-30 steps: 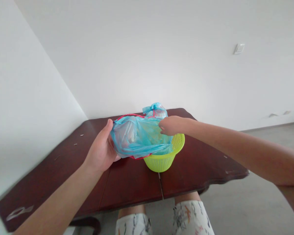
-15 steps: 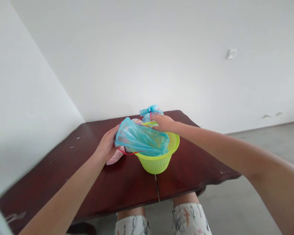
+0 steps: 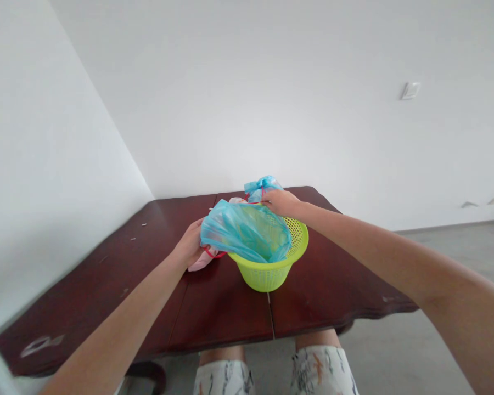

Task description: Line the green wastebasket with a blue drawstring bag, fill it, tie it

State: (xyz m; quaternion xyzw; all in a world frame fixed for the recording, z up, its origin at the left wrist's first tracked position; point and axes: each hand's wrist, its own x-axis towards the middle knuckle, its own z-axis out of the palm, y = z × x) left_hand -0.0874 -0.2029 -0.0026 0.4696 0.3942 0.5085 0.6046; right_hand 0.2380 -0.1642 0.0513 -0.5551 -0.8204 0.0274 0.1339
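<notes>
A thin blue plastic bag [image 3: 245, 233] with red drawstring lies across the top of a lime-green basket [image 3: 265, 276] and partly inside it. My left hand [image 3: 192, 241] grips the bag's left end, fingers partly hidden behind the plastic, and a loop of red string hangs below. At the basket's far rim, my right hand [image 3: 282, 202] is closed in a pinch on the red drawstring at the bag's far edge. Just behind that hand stands a second blue bag [image 3: 263, 185], knotted. Pale pink cloth [image 3: 201, 260] lies on the table under the left hand.
The dark red wooden table [image 3: 220, 312] has a wavy edge and a seam under the basket. Small white scraps [image 3: 144, 224] lie on its left part. White walls meet behind it. My knees [image 3: 224, 376] are below the front edge.
The bag's right part has opened out and sagged into the basket, so more of its inside shows. My right hand now has the red string at its fingertips. The view has shifted slightly left.
</notes>
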